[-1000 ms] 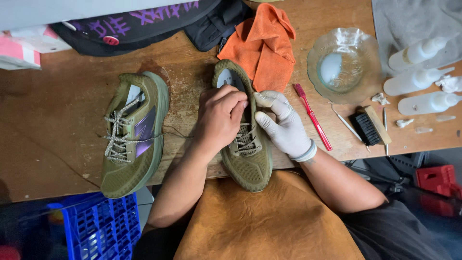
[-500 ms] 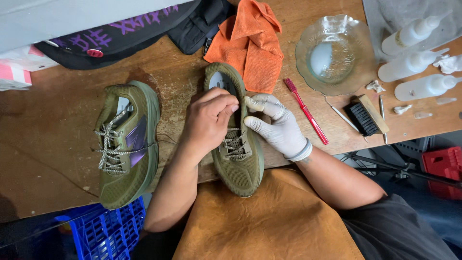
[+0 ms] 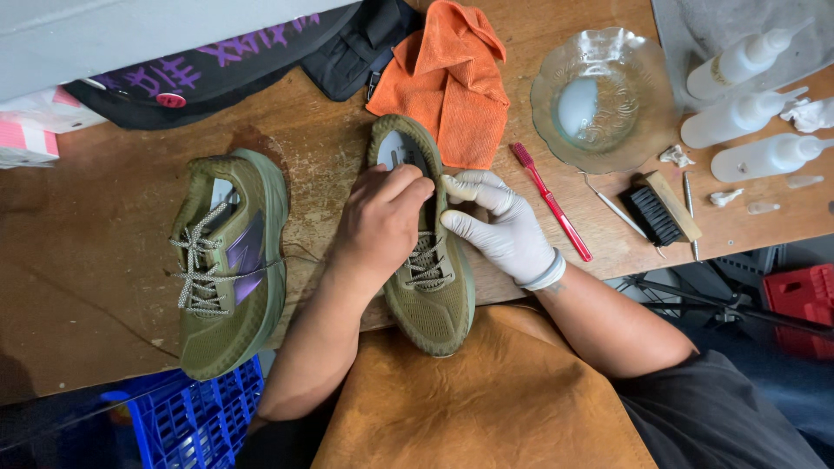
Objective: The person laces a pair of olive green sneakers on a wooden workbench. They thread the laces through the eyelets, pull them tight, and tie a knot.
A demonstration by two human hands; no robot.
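An olive-green sneaker [image 3: 432,304] lies toe toward me at the wooden table's [image 3: 104,234] front edge. My bare left hand [image 3: 380,224] rests over its tongue and upper laces, fingers curled and pinching there. My right hand [image 3: 499,224], in a white glove, grips the shoe's right collar with thumb and fingers. The lace under my fingers is mostly hidden. A second, matching sneaker [image 3: 228,260] with a purple side mark and speckled laces lies apart at the left.
An orange cloth [image 3: 452,78] lies behind the shoe. To the right are a glass bowl [image 3: 604,100], a red toothbrush [image 3: 550,201], a small black brush [image 3: 660,211], thin metal tools and three white squeeze bottles [image 3: 738,117]. A tan apron [image 3: 486,399] covers my lap; a blue crate [image 3: 187,417] stands below left.
The view shifted slightly between the first frame and now. My left hand's fingers have slid a little lower over the shoe's tongue; the right hand keeps its grip.
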